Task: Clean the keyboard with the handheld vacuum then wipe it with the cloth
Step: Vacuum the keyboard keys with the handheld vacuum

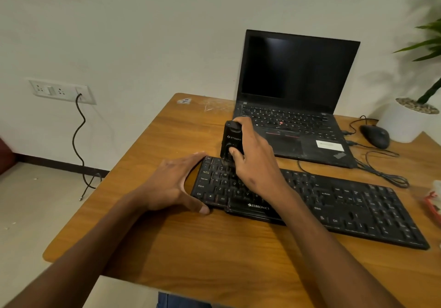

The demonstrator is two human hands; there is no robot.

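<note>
Gripping the small black handheld vacuum (231, 140) upright in my right hand (256, 162), I have its brush tip down on the upper-left keys of the flat black plastic keyboard (334, 202), which lies on the brown wooden table (191, 248) in front of an open black laptop (296, 92). My left hand (174, 183) lies open, fingers straight along the keyboard's left edge and thumb at its front corner. My right palm hides much of the vacuum and some keys; a red-and-white object (433, 200) at the right edge is cut off and unidentifiable.

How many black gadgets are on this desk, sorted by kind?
Keyboard: 1
Laptop: 1
Mouse: 1
Handheld vacuum, gripped by the right hand: 1
Total: 4
</note>
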